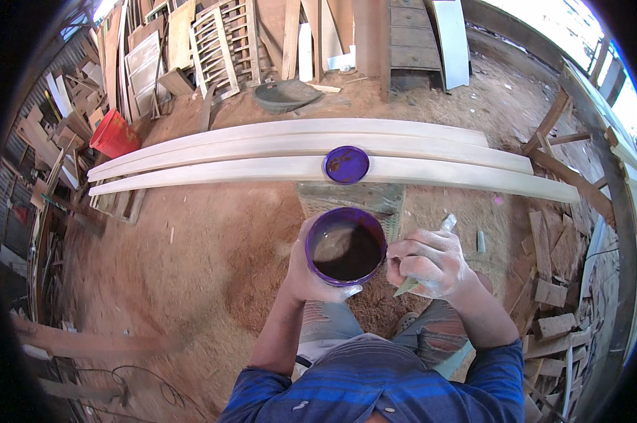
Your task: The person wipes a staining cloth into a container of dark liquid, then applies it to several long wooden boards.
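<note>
Long pale boards (276,146) span the upper middle of the frame, carrying a purple lid (337,166). The dusty reddish floor (184,261) bears a dark basin (285,97) at upper centre and wood offcuts (552,293) at lower right.

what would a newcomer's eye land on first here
Probably the purple-rimmed tub with its dark contents, near the centre in the left hand. Just beyond it, a purple lid lies on long pale boards. A red bucket stands out behind their left end.

Head-worn, one wide fisheye camera looks down: left hand (299,265) and right hand (431,264) near, pale boards (290,146) farther off.
</note>
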The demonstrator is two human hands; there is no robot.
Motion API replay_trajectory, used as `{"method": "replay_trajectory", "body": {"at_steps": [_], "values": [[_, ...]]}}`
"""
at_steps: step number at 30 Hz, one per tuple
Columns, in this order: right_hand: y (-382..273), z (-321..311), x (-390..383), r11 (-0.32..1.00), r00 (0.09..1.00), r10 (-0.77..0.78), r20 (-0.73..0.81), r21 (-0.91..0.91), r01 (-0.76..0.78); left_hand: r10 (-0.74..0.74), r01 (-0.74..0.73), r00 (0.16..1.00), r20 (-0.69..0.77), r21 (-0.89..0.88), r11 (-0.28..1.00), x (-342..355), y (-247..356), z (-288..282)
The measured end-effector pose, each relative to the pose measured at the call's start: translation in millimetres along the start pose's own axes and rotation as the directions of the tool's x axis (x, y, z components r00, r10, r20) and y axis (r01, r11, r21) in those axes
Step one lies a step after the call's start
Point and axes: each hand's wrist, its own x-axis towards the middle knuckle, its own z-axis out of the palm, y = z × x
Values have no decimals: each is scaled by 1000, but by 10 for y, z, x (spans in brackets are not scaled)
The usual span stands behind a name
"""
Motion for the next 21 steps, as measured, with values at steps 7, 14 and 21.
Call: {"method": "replay_trajectory", "body": {"at_steps": [7,14,21], "values": [[-37,233,-112,851,869,464,-175,360,-382,391,-355,920,-18,382,853,111,135,-130],[-30,259,-171,378,638,762,110,723,-578,513,-458,852,110,630,627,192,270,-194],[79,169,-110,12,461,794,396,749,-663,484,-429,873,58,566,705,112,122,-171]]}}
